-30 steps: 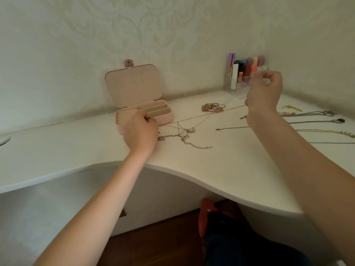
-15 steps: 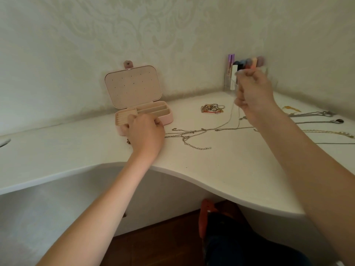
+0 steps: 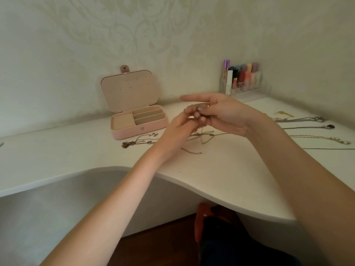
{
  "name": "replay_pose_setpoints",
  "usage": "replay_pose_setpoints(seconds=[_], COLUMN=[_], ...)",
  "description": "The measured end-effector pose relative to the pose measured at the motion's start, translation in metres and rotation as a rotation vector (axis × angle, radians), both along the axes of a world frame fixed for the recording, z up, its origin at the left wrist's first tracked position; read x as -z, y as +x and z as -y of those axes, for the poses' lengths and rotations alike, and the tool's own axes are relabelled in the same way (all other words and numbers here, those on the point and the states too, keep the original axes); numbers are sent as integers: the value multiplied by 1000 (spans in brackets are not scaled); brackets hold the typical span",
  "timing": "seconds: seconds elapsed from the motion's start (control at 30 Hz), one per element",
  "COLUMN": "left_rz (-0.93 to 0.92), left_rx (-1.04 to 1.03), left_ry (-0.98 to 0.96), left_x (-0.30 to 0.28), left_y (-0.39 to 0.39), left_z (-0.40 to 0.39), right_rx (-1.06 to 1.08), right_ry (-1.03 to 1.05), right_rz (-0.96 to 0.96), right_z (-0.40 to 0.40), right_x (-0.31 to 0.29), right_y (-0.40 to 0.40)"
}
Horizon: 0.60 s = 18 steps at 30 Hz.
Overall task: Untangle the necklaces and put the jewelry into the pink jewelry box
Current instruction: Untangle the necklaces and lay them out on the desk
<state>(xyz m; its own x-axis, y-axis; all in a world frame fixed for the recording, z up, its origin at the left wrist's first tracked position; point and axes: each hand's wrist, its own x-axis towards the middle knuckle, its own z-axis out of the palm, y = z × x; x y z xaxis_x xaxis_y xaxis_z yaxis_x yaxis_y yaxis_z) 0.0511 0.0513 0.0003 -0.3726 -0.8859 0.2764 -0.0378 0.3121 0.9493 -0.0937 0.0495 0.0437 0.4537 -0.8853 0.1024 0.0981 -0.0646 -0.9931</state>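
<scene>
both hands meet above the middle of the desk, pinching a thin chain between them: the right hand [image 3: 226,114] has its thumb and curled fingers closed on the chain with the index finger held out straight toward the left, and the left hand [image 3: 184,127] has its fingertips curled in against the same spot. from the pinch the thin chain [image 3: 201,131] hangs straight down to the tangled necklaces [image 3: 203,138] lying on the white desk [image 3: 221,169] under the hands. fine metal strands run leftward from the tangle, their long axis roughly left to right, ending in a small cluster [image 3: 125,144] in front of the pink jewelry box [image 3: 138,129]. a short beaded chain [image 3: 192,151] lies just nearer the desk edge. the box stands open, its lid upright and dotted with small holes, with padded beige ring rolls at left and long slots at right. more necklaces [image 3: 307,120] lie stretched out side by side at the right. a clear organiser [image 3: 245,87] with coloured tubes stands in the corner.
</scene>
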Motion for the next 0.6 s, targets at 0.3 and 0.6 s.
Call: replay_pose_setpoints(seconds=[0.3, 0.6], left_rz=[221, 331], left_rx=[-145, -368], left_ry=[-109, -259], left_x=[0, -21], left_y=[-3, 34], left_z=[8, 32], right_rx=[328, 511], right_ry=[-321, -292], right_rz=[-93, -5], right_z=[6, 9], right_x=[-3, -2], right_y=[-25, -33])
